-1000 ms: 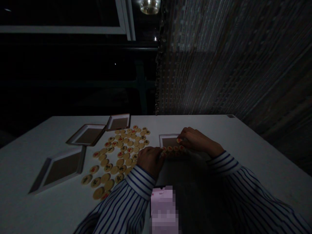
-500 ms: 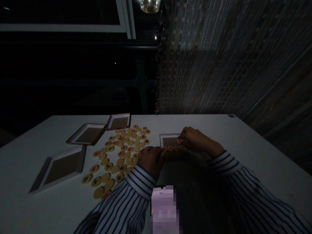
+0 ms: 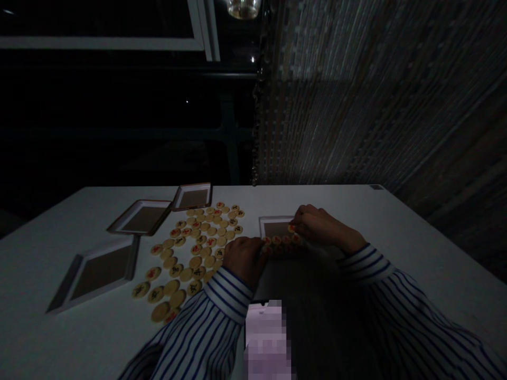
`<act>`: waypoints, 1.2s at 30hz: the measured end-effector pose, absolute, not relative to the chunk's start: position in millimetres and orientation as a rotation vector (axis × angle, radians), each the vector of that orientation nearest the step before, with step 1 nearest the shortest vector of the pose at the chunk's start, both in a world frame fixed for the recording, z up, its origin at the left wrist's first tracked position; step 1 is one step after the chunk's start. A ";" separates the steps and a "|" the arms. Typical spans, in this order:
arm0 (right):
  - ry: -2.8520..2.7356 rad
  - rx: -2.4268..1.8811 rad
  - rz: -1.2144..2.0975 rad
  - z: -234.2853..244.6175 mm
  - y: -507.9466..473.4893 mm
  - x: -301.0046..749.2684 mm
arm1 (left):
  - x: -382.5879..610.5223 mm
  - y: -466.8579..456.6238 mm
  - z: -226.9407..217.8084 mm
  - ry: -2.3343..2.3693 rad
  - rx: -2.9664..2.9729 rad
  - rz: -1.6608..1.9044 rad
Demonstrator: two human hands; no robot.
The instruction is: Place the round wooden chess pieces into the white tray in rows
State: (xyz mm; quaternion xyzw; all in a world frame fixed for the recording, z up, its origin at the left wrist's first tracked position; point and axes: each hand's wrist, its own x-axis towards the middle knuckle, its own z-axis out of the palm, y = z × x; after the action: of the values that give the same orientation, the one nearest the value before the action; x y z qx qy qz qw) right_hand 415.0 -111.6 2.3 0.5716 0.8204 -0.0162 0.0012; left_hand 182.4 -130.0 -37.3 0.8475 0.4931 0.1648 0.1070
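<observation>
Because the room is dim, little shows clearly beyond a white table (image 3: 415,248), seen from above past two blue-striped sleeves (image 3: 229,295). The right hand (image 3: 320,227) has a narrow grip, its fingertips pinched on one small round disc (image 3: 292,228) at the right side of a shallow square tray (image 3: 273,220), just above a row of discs (image 3: 281,240) lined up inside it. The left hand (image 3: 243,258) rests curled at the row's left end. Its fingertips are hidden, so whether its grip holds anything cannot be told. The disc is pale yellow with a red mark on its face. It looks light, hard and smooth, likely to slip or roll, and is best pinched by its rim. Many loose discs (image 3: 198,248), marked red or black, lie spread to the left near three more trays (image 3: 99,272).
</observation>
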 end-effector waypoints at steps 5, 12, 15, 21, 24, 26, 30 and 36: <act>2.560 1.814 -0.057 1.9 -111.1 414.9 | 182.5 -130.2 -36.8 1.470 2.476 0.482; 2.549 1.799 -0.060 4.5 -113.3 413.6 | 182.2 -129.3 -36.4 1.455 2.485 0.467; 2.555 1.784 -0.060 5.4 -114.1 413.3 | 182.0 -129.9 -34.8 1.449 2.477 0.449; 2.545 1.772 -0.046 3.3 -112.7 414.4 | 182.6 -131.1 -32.4 1.465 2.485 0.452; 2.540 1.766 -0.034 3.3 -113.2 413.8 | 183.0 -131.0 -32.3 1.472 2.483 0.432; 2.538 1.770 -0.032 4.4 -114.3 412.9 | 182.8 -130.7 -32.9 1.462 2.474 0.433; 2.531 1.775 -0.052 6.7 -115.6 411.5 | 182.2 -130.4 -34.3 1.450 2.467 0.467; 2.519 1.767 -0.020 5.8 -114.6 412.1 | 182.0 -131.2 -33.4 1.463 2.467 0.460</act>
State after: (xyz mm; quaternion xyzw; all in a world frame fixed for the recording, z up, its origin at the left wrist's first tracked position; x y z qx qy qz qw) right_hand 412.1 -114.6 5.8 0.5740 0.8182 -0.0064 0.0321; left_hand 182.0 -131.2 -33.4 0.8434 0.5000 0.1573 0.1180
